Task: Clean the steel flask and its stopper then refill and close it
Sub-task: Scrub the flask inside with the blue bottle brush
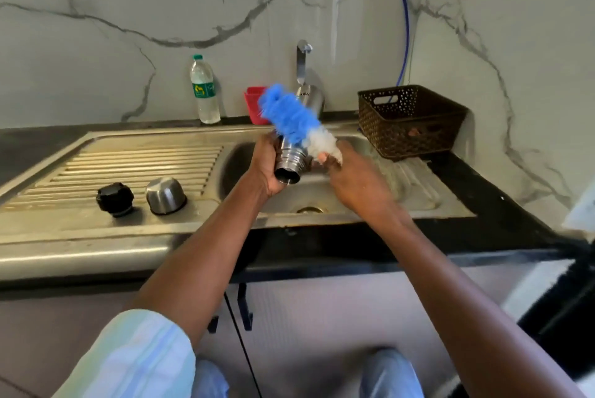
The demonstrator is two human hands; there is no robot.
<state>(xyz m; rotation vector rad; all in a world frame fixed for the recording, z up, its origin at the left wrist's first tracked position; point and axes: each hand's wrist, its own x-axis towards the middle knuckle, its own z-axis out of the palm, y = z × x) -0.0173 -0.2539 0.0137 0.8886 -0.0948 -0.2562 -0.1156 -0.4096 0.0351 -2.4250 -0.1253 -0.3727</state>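
At the centre of the frame, above the sink [244, 153], we see the left hand [267, 169] curled round the steel flask [289, 161], its threaded mouth pointing toward us. The right hand [351, 175] grips a blue-and-white bottle brush [291, 115] beside the flask. The black stopper [115, 199] and steel cap [165, 195] stand on the drainboard [128, 159] at left. The water bottle [204, 90] carries a green label whose writing we cannot read.

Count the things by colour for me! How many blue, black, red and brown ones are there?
Blue: 1, the bottle brush
Black: 1, the flask stopper
Red: 1, the red container behind the brush
Brown: 1, the woven basket
Total: 4
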